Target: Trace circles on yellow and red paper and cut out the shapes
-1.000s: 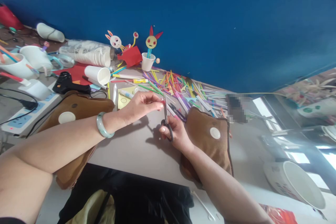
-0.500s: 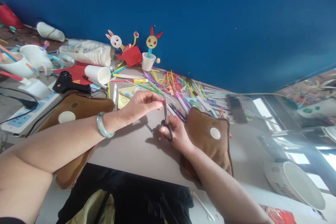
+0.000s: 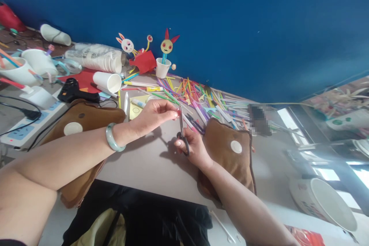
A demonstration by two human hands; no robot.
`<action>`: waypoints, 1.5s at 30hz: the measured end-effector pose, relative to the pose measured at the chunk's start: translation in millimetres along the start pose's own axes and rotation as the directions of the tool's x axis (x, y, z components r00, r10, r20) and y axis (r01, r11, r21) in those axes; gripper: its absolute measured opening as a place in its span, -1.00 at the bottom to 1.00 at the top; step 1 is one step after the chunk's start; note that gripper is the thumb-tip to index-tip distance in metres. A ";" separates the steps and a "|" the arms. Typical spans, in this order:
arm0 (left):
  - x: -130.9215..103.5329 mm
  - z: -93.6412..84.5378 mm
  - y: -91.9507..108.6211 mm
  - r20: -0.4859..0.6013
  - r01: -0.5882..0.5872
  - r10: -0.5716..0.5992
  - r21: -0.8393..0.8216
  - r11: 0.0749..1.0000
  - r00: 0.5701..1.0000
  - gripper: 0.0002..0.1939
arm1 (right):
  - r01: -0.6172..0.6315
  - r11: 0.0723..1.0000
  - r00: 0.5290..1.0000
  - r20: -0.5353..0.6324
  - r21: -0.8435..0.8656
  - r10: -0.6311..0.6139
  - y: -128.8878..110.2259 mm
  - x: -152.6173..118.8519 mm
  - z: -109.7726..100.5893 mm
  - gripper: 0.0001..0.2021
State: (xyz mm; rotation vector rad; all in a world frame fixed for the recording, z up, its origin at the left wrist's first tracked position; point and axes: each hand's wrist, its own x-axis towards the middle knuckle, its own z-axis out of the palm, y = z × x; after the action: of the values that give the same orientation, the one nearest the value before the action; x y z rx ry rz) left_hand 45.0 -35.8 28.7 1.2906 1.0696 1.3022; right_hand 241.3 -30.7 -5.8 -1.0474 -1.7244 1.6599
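Observation:
My left hand (image 3: 157, 117), with a pale jade bangle (image 3: 112, 138) on its wrist, pinches a small red piece (image 3: 178, 113) between thumb and fingertips. Most of that piece is hidden by the fingers; it looks like paper. My right hand (image 3: 194, 148) grips black-handled scissors (image 3: 187, 148), their blades pointing up and away from me. The blades are right at the red piece, and I cannot tell how far apart they are. Both hands are above the pale table (image 3: 138, 169). A second pair of scissors (image 3: 196, 123) lies behind my right hand.
Brown cushions (image 3: 226, 157) flank the work spot, under or beside my forearms. Beyond lie many coloured sticks (image 3: 198, 100). A rabbit figure in a paper cup (image 3: 163, 68) stands by the blue wall. At left are a glue gun (image 3: 75, 91) and power strip (image 3: 27, 127); at right, a white bowl (image 3: 331, 203).

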 end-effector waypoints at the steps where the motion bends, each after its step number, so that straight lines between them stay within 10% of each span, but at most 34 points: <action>1: 0.0 0.2 0.2 -0.001 0.000 0.000 0.000 1.000 1.000 -0.88 | 0.000 1.000 1.000 0.000 0.001 0.000 0.2 -0.1 0.0 -0.40; 45: -0.8 -0.3 -1.2 -0.021 0.002 -0.003 -0.058 0.998 1.000 -0.88 | -0.014 1.000 1.000 0.006 0.027 0.013 1.1 0.0 1.4 -0.41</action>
State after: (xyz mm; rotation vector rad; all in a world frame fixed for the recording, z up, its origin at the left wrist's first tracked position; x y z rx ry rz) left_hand 44.7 -36.5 27.4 1.2339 1.0402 1.3387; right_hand 240.4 -31.6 -7.0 -1.0455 -1.6974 1.6909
